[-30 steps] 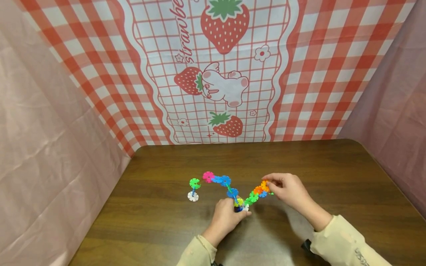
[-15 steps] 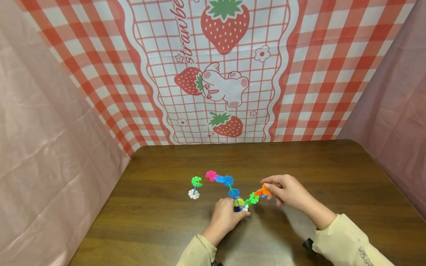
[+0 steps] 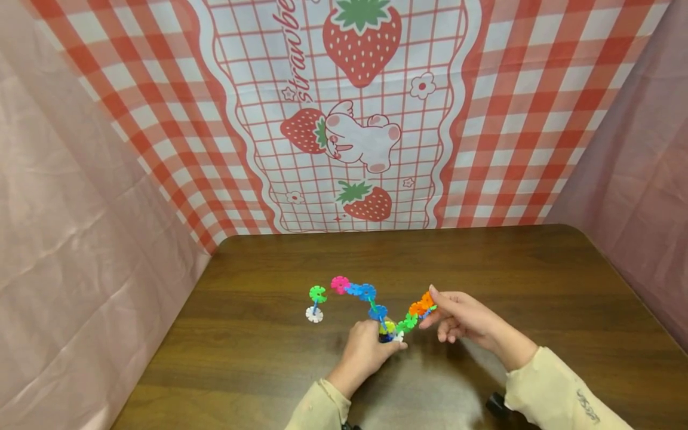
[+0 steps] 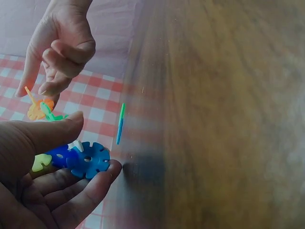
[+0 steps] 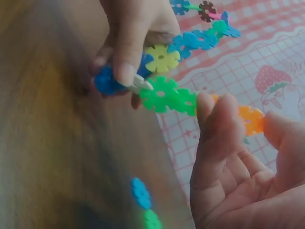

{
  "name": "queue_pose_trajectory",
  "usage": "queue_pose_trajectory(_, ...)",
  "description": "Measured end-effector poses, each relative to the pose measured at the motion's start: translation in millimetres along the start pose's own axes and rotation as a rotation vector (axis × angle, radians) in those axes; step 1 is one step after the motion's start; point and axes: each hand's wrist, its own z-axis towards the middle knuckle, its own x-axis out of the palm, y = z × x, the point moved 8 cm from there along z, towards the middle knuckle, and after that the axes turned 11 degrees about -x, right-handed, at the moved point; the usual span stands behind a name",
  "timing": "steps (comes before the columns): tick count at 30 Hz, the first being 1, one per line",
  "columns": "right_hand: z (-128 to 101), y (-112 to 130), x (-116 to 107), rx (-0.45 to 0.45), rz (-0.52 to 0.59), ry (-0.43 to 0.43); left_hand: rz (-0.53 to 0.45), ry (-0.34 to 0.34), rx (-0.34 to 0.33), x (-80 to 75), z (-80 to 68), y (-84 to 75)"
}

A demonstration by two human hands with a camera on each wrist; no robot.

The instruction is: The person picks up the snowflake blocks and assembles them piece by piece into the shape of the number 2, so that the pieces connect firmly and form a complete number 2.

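Note:
In the head view, a chain of slotted plastic snowflake discs bends between the hands. Pink, blue and green discs [image 3: 318, 294] run left, ending in a white disc [image 3: 314, 315]. The left hand [image 3: 366, 352] holds the middle, its thumb over dark blue discs [image 4: 89, 160], a yellow disc [image 5: 163, 58] and a white piece. On the right arm, green discs [image 5: 162, 94] lead to orange discs [image 3: 420, 307]. My right hand [image 3: 467, 319] pinches the orange end, thumb at the outer orange disc [image 5: 251, 120], curled fingers hiding part of it.
A blue disc [image 5: 141, 193] joined to a green disc [image 5: 152, 219] sits below the chain; whether it touches the chain I cannot tell. Brown wooden tabletop [image 3: 258, 370] lies underneath. A red checked strawberry cloth [image 3: 500, 119] hangs behind the table, with pink drapes at both sides.
The right hand has turned and shifted its fingers at the orange end, thumb now uppermost. The orange end dipped, then rose again. The left hand stays almost still; the chain's left part shifted slightly right.

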Motion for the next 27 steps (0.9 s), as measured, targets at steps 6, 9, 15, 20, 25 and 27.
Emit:
queue_pose_trajectory(6,3.1,-6.3,2.7,-0.013,0.139,-0.019,0.003,-0.009,0.000,0.5,0.9,0.5)
queue_pose_trajectory(9,4.2,-7.4,3.6,-0.022,0.158,-0.027,-0.005,-0.014,-0.010,0.5,1.3,1.7)
queue_pose_trajectory(15,5.1,-9.6,4.1,-0.015,0.194,-0.034,-0.023,-0.006,-0.026,1.2,1.2,3.0)
queue_pose_trajectory(20,5.0,-11.0,3.2,-0.004,0.214,-0.036,-0.018,-0.004,-0.036,1.2,0.8,2.3)
queue_pose_trajectory(25,4.6,-11.8,3.8,-0.008,0.241,-0.009,-0.019,0.000,-0.050,1.3,0.1,2.5)
queue_pose_trajectory(27,4.2,-11.9,4.6,-0.013,0.252,0.007,-0.016,0.000,-0.050,1.5,-0.3,2.5)
